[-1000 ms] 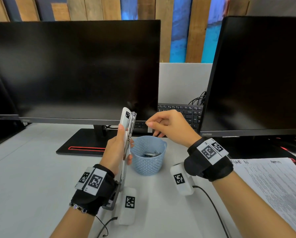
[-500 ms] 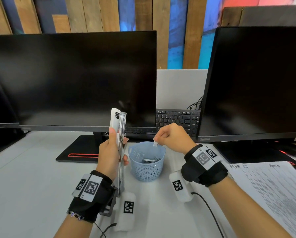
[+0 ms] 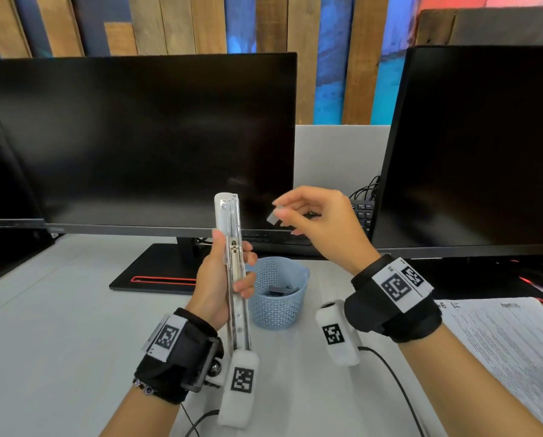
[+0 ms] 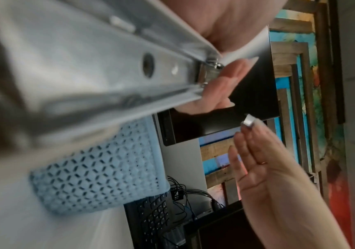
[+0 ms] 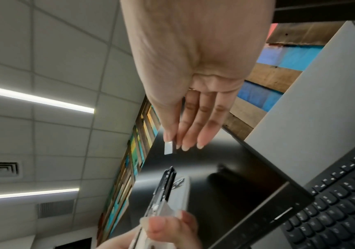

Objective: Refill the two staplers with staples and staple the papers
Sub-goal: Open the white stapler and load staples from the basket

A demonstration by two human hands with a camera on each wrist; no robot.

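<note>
While the left hand [image 3: 223, 279] grips the long white-and-silver metal stapler [image 3: 232, 266] upright at lower centre of the head view, its open channel faces right, which I judge keeps the loading rail exposed and steady for filling. Fingers and thumb wrap the stapler's middle, with its lower end near the table [image 3: 58, 326].

Right of it and higher in the frame, the right hand [image 3: 320, 228] pinches a short silver strip of staples [image 3: 275, 215] between thumb and fingertips, its other fingers fairly straight; the strip is apart from the stapler, not yet in the channel (probably being lined up for insertion).

Just beside and below the stapler stands the small pale-blue perforated plastic basket [image 3: 278, 298], holding dark staple strips whose number I cannot tell; it sits close, likely so refills are within reach. At lower right lies the printed white paper [image 3: 500, 342], touched by neither hand.

Counted: one stapler in view, one strip in hand, one basket, three black monitors [image 3: 137, 137], and one black keyboard [image 3: 363, 216] partly hidden.
</note>
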